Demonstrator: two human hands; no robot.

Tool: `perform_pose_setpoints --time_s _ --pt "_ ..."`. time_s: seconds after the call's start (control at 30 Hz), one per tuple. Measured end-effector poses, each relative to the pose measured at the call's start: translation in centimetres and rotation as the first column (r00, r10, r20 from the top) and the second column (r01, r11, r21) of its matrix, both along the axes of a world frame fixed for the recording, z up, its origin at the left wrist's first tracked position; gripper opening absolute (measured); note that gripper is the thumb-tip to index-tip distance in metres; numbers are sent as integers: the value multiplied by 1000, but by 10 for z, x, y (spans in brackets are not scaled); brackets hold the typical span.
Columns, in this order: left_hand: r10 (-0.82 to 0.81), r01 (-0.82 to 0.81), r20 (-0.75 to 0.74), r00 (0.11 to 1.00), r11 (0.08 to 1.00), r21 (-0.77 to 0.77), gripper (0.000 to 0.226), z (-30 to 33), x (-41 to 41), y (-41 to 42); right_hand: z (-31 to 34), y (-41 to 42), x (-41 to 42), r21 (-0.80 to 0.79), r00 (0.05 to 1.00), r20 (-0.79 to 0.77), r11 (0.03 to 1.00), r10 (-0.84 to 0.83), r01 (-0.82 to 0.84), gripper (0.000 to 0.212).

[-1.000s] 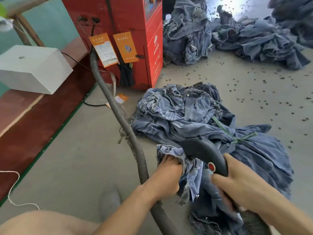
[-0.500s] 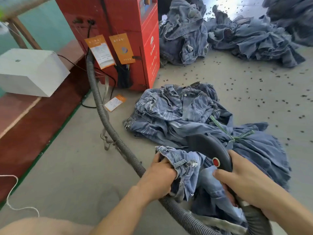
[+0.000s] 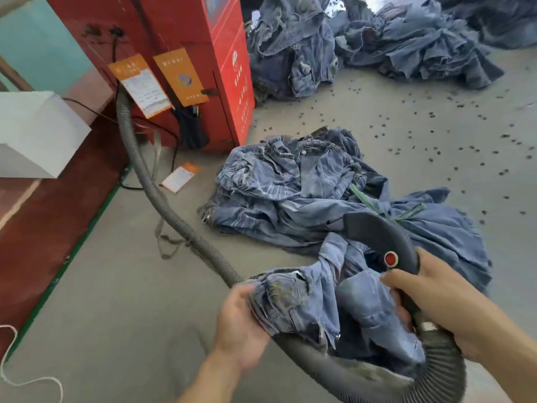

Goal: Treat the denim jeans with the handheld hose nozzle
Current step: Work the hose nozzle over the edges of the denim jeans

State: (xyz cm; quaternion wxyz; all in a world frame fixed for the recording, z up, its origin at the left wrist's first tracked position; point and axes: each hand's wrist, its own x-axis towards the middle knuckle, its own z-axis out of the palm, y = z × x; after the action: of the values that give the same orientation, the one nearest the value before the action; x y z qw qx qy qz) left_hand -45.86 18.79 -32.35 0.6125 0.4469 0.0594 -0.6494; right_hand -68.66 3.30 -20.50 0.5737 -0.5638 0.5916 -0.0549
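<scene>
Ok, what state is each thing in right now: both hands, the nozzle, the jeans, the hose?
Left hand: grips light blue denim jeans, bunched and lifted.
Right hand: wrapped round dark curved hose nozzle, red button unpressed.
Grey ribbed hose: trails across floor to red machine.
Denim pile: crumpled on floor.

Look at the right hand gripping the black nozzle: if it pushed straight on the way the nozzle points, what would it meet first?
Probably the denim pile on the floor ahead of the right hand and nozzle; depth is unclear from this single view.
</scene>
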Motion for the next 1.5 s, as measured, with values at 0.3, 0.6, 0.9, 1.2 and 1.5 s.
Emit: perform_pose_setpoints --time_s 0.3,0.6,0.9,1.2,1.5 --pt "-155 204 -166 974 919 337 44 -26 13 -18 -36 27 -1 209 990 -41 970 134 -123 17" --pt "-132 174 -190 973 958 228 50 -22 19 -18 -83 7 23 236 997 -10 968 -83 83 13" --pt "-173 197 -141 975 965 176 50 -10 18 -30 -76 27 38 244 991 -26 962 132 -122 15" --pt "149 -145 -5 989 969 198 80 -60 43 -70 -33 -14 -6 226 922 124 915 -367 334 20" --pt "420 -424 -87 903 905 -31 64 -73 101 -97 -16 -10 -1 132 994 -110 991 9 6 25"
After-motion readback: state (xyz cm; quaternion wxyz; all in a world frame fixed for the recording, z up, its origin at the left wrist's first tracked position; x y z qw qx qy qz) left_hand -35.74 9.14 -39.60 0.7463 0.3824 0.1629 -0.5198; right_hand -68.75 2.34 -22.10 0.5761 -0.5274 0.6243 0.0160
